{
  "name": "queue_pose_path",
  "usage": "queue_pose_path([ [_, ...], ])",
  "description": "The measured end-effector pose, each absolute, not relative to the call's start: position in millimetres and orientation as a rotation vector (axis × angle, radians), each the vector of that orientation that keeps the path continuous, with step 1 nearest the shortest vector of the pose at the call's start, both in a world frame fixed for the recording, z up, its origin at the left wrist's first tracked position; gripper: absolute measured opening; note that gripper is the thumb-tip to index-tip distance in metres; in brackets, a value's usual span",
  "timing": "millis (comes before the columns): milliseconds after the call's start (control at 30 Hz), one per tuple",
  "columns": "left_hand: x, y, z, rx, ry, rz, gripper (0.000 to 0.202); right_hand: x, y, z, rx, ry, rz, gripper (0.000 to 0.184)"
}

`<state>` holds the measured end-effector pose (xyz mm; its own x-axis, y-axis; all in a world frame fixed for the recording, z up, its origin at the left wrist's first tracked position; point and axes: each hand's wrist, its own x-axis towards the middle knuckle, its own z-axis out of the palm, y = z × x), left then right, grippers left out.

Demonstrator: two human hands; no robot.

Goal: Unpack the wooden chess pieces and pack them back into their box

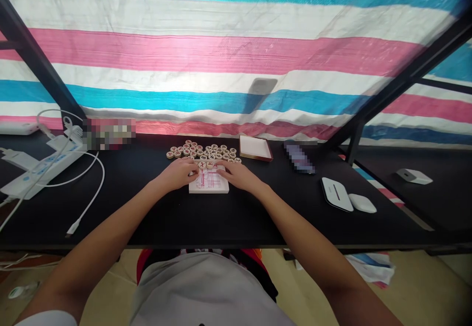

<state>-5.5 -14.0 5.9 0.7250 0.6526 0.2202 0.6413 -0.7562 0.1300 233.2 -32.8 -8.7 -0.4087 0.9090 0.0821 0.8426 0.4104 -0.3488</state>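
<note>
Between your two hands lie two round, pale wooden discs with dark characters, the left disc [202, 165] and the right disc [210, 165], side by side in a left-to-right row. They sit on the far part of a flat white rectangular slab with pinkish-red line markings [209, 184], which rests on the black counter [228, 222].

Your left hand [180, 173] is just left of the row, fingers partly curled, and is nearer to the left disc. Your right hand [238, 173] reaches in from the right over the slab's far right part, loosely bent, and is nearer to the right disc. At this scale you cannot tell whether either hand grips a disc or merely rests beside it.

Directly beyond the slab and your fingers spreads a cluster of similar round wooden discs [197, 147], extending to both sides of the row. Farther right of the cluster lies a shallow rectangular tray with a white inside and reddish-brown rim [255, 148], well apart from your left hand.
</note>
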Motion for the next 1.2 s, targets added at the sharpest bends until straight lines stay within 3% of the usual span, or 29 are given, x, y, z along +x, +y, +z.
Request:
queue_pose_path([
  [233, -25.0, 1.3, 10.7, 2.856, 1.315, 0.536, 0.026, 231.7, -35.8, -4.1, -1.588, -2.410, 0.369, 0.042],
  [600, -59.9, 29.2, 4.6, 2.669, 1.853, 0.381, 0.031, 232.1, -36.5, -2.1, -1.586, -2.435, 0.378, 0.043],
  [800, -63.0, 31.2, 9.1, 2.551, 1.879, 0.174, 0.027, 232.5, -36.7, -2.1, -1.580, -2.425, 0.408, 0.043],
  [1200, -52.7, 20.3, 18.3, 2.420, 1.969, 0.119, 0.022, 232.5, -35.1, -1.4, -1.591, -2.426, 0.426, 0.043],
])
